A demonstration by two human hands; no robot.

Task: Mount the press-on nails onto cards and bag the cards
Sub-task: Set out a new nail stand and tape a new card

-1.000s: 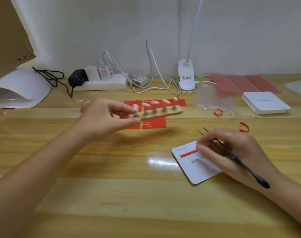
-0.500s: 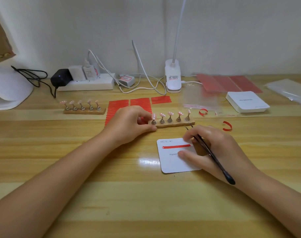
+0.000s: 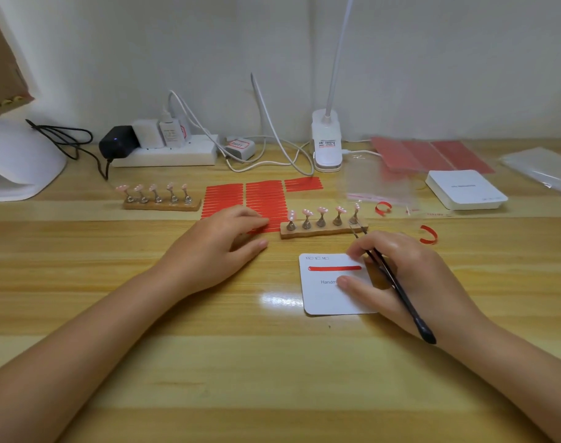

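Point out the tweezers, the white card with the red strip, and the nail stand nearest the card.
tweezers (image 3: 397,290), head view, middle of the black shaft.
white card (image 3: 323,298), head view, bare lower left area.
nail stand (image 3: 323,231), head view, front of the wooden base.

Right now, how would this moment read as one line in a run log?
left hand: open, beside nail stand | right hand: grips tweezers, tips at rightmost nail | card: red strip, no nails

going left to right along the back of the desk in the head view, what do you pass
White lamp base → black adapter → white power strip → clip lamp → red sheets → white card stack → clear bags.
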